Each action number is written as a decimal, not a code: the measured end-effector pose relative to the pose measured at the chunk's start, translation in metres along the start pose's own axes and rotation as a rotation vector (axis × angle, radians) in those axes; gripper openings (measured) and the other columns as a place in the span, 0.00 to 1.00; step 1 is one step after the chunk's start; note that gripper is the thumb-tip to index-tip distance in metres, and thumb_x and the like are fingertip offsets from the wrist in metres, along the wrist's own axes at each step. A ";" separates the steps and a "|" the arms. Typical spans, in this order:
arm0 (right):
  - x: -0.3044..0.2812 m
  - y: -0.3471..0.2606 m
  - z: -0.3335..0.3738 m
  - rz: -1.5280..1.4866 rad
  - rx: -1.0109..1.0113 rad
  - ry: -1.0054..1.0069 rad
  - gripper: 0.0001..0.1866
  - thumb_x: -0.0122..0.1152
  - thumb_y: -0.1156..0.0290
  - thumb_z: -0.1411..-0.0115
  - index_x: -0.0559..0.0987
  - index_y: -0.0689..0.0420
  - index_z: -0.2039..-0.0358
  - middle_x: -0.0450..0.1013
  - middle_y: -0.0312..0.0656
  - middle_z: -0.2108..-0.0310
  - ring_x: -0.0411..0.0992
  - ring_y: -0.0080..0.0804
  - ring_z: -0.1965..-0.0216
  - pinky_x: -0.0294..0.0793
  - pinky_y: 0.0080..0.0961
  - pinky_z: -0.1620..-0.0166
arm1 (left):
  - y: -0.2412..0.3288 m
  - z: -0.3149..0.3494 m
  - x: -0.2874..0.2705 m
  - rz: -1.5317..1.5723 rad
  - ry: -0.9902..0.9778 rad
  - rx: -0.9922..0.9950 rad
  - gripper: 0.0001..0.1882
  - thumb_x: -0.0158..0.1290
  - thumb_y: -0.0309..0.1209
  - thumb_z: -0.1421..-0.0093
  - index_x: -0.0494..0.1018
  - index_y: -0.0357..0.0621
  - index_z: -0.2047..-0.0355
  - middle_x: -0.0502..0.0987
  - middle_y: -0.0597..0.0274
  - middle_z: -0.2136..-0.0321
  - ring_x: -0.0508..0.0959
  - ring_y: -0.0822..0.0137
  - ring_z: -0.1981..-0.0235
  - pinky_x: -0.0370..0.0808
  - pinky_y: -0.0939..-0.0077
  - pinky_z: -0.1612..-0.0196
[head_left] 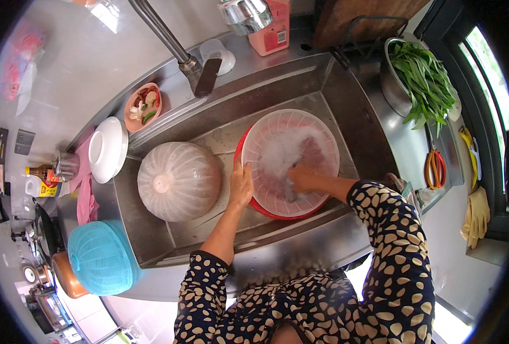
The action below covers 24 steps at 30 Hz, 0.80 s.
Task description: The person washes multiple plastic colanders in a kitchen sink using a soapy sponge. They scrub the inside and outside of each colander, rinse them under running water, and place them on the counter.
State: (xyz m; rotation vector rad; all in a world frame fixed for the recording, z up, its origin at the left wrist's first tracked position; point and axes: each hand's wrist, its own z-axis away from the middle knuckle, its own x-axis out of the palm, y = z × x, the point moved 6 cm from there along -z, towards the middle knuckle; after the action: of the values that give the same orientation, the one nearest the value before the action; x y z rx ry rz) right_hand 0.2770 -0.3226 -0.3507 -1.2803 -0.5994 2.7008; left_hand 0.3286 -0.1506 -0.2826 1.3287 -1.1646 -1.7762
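Observation:
In the steel sink (pixel 375 132), a white translucent strainer basket (pixel 260 123) sits inside a red basin (pixel 286 215). Cloudy, frothy water fills the basket, with something reddish below the surface that I cannot make out. My left hand (pixel 241 184) grips the basket's left rim, thumb over the edge. My right hand (pixel 303 176) dips into the water near the middle; its fingertips are hidden by froth. To the left, an upturned pinkish translucent strainer bowl (pixel 183 178) rests on the sink floor.
The faucet (pixel 203 77) rises behind the sink. Left rim: a pink bowl of chillies and garlic (pixel 131 117), white plates (pixel 108 149) and a blue basket (pixel 99 255). At right stand a steel pot (pixel 393 94) of leafy greens (pixel 424 83) and red-handled scissors (pixel 435 171).

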 end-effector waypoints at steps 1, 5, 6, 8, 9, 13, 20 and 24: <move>0.001 -0.016 -0.011 -0.095 -0.018 0.044 0.20 0.61 0.72 0.56 0.72 0.64 0.61 0.67 0.60 0.58 0.69 0.54 0.59 0.70 0.40 0.56 | -0.005 0.000 0.000 -0.037 -0.003 0.007 0.23 0.36 0.35 0.37 0.55 0.37 0.43 0.69 0.38 0.53 0.70 0.43 0.52 0.64 0.59 0.50; -0.005 -0.047 -0.050 -0.317 -0.093 0.432 0.20 0.58 0.71 0.53 0.69 0.62 0.58 0.66 0.60 0.58 0.68 0.54 0.57 0.69 0.42 0.55 | -0.005 0.003 -0.001 -0.125 -0.032 0.025 0.24 0.37 0.34 0.37 0.54 0.36 0.42 0.65 0.37 0.49 0.67 0.43 0.49 0.62 0.59 0.47; -0.016 -0.039 -0.056 -0.357 -0.002 0.494 0.20 0.58 0.71 0.52 0.68 0.62 0.58 0.66 0.60 0.58 0.67 0.55 0.56 0.68 0.43 0.54 | -0.003 0.004 -0.002 -0.130 -0.045 0.023 0.25 0.37 0.34 0.37 0.54 0.36 0.42 0.64 0.37 0.48 0.67 0.43 0.49 0.62 0.59 0.46; -0.049 -0.027 -0.055 -0.503 0.229 0.573 0.19 0.57 0.70 0.51 0.68 0.59 0.57 0.64 0.58 0.56 0.64 0.56 0.53 0.65 0.45 0.51 | -0.007 0.006 -0.005 -0.134 -0.042 0.021 0.25 0.37 0.34 0.37 0.54 0.36 0.42 0.64 0.37 0.48 0.67 0.43 0.49 0.62 0.59 0.46; -0.064 -0.020 -0.047 -0.612 0.382 0.590 0.19 0.57 0.70 0.50 0.68 0.57 0.57 0.62 0.57 0.55 0.62 0.57 0.51 0.63 0.47 0.48 | -0.009 0.006 -0.005 -0.133 -0.046 0.023 0.25 0.37 0.35 0.37 0.54 0.36 0.42 0.64 0.37 0.48 0.67 0.43 0.49 0.61 0.59 0.46; -0.078 -0.012 -0.033 -0.495 0.418 0.801 0.21 0.56 0.68 0.50 0.68 0.54 0.54 0.60 0.56 0.52 0.60 0.58 0.50 0.60 0.46 0.47 | -0.005 0.004 -0.002 -0.033 -0.033 0.021 0.25 0.37 0.37 0.36 0.54 0.38 0.41 0.66 0.41 0.49 0.68 0.48 0.49 0.62 0.62 0.47; -0.046 -0.076 -0.041 -0.590 -0.208 0.389 0.25 0.54 0.70 0.51 0.66 0.55 0.50 0.62 0.54 0.52 0.59 0.53 0.48 0.59 0.39 0.45 | 0.004 0.004 -0.004 -0.005 0.022 -0.057 0.25 0.35 0.42 0.35 0.57 0.38 0.44 0.72 0.41 0.57 0.72 0.48 0.56 0.65 0.61 0.52; -0.010 -0.084 -0.024 -0.520 -0.552 0.053 0.25 0.55 0.73 0.54 0.69 0.57 0.52 0.63 0.56 0.52 0.60 0.53 0.49 0.61 0.38 0.46 | -0.008 0.001 -0.006 -0.124 0.044 0.044 0.25 0.35 0.44 0.36 0.60 0.37 0.46 0.74 0.39 0.61 0.73 0.42 0.59 0.67 0.57 0.56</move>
State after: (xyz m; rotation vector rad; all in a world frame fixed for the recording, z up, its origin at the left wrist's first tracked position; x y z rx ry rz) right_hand 0.2946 -0.2402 -0.3244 -1.0721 -1.5037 2.1317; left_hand 0.3294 -0.1418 -0.2870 1.4875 -1.1251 -1.8072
